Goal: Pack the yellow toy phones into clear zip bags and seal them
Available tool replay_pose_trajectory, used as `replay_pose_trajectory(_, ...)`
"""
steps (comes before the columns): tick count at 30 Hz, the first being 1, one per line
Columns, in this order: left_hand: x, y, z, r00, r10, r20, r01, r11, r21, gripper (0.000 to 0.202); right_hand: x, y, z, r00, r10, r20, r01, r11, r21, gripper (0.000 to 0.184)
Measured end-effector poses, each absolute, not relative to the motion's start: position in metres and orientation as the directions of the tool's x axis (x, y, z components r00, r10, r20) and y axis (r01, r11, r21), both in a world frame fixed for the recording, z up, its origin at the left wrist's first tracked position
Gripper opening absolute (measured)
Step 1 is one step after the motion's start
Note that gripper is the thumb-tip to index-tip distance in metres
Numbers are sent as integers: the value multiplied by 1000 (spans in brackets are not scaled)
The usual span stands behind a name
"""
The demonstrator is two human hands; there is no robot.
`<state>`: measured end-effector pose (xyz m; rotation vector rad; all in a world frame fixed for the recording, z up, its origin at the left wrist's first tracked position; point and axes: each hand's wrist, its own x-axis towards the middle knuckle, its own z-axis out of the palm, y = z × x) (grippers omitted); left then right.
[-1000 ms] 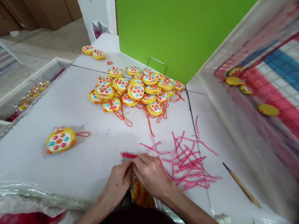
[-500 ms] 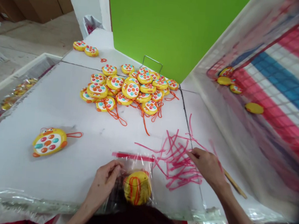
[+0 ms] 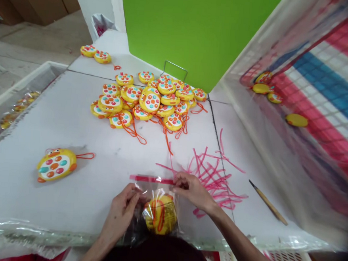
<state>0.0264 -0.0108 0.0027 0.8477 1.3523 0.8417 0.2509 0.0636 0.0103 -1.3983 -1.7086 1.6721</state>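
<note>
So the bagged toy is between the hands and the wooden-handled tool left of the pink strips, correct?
One slip: in the head view, the wooden-handled tool lies right of the pink strips. The bagged toy is between the left hand and right hand.

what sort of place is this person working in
Probably a toy-packing workshop or small factory, judging by the heap of matching yellow toys on the worktable, the clear bag with a yellow toy inside, and the crate of what look like bagged toys beside the worktable.
</note>
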Motion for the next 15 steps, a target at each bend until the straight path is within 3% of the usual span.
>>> replay_pose_trajectory(4,22,-11,1,74,874,-480,-9,482,876,22,256,59,11,-441,839,-318,361,-159,-919,11)
replay_pose_trajectory(9,19,-10,3,14,897,-442,170,433,885,18,259,56,7,-486,828,-280,438,-46,-898,15)
replay_pose_trajectory(12,20,-12,4,8,902,-432,189,423,886,18,261,52,10,-477,838,-266,560,56,-826,24)
replay_pose_trajectory(15,23,-15,2,-11,908,-419,210,412,887,18,263,50,27,-463,853,-242,716,200,-668,25)
